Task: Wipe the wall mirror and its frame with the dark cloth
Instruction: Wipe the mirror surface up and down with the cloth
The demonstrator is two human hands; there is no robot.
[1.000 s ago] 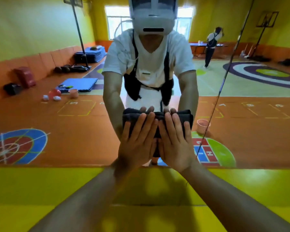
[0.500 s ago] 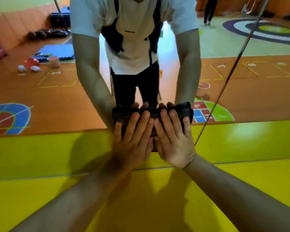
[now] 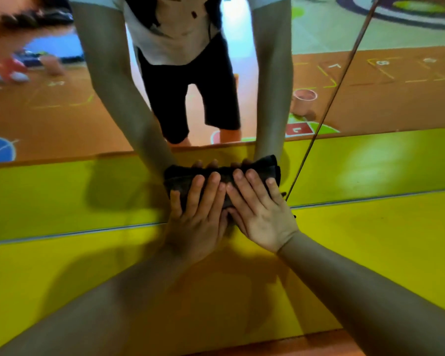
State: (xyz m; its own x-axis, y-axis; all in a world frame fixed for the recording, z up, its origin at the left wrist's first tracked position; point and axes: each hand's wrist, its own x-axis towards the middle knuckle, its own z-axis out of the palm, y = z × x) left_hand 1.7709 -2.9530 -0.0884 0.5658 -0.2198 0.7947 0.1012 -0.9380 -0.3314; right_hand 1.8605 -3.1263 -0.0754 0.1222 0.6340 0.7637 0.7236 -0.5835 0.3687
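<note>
The wall mirror (image 3: 62,119) fills the upper view and reflects me leaning toward it. The folded dark cloth (image 3: 177,182) lies flat against the glass, just above the mirror's lower edge (image 3: 75,233). My left hand (image 3: 198,214) and my right hand (image 3: 260,211) press on the cloth side by side, fingers straight and pointing up. The hands hide most of the cloth. A thin seam (image 3: 326,106) between two mirror panels runs down to the right of my right hand.
Below the mirror's edge is a glossy yellow surface (image 3: 370,240), with a strip of orange floor (image 3: 319,343) at the bottom. The reflection shows an orange play floor, a pink bucket (image 3: 303,98) and small toys (image 3: 13,70).
Both hands have slid the cloth down the glass from about chest height to just above the mirror's lower edge. My view has tilted down with them.
</note>
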